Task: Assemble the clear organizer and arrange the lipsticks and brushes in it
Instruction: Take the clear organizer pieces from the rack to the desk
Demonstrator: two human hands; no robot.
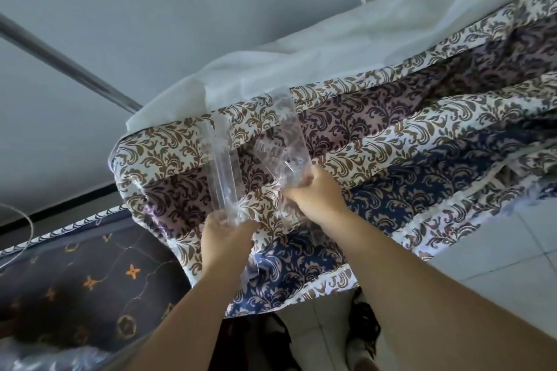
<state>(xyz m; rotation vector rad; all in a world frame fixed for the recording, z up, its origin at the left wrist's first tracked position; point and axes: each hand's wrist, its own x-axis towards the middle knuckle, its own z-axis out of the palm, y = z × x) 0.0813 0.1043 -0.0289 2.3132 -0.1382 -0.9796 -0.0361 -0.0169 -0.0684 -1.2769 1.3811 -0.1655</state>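
Above the patterned bedcover (376, 135), the left hand (224, 239) grips the lower end of a clear organizer panel (223, 172), fingers curled around it. To its right, the right hand (313, 191) pinches a second clear panel (287, 135).

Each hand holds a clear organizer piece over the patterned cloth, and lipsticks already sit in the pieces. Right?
Not quite. In the head view, left hand and right hand each hold a clear piece over the patterned cloth, but both pieces are empty; no lipsticks show.
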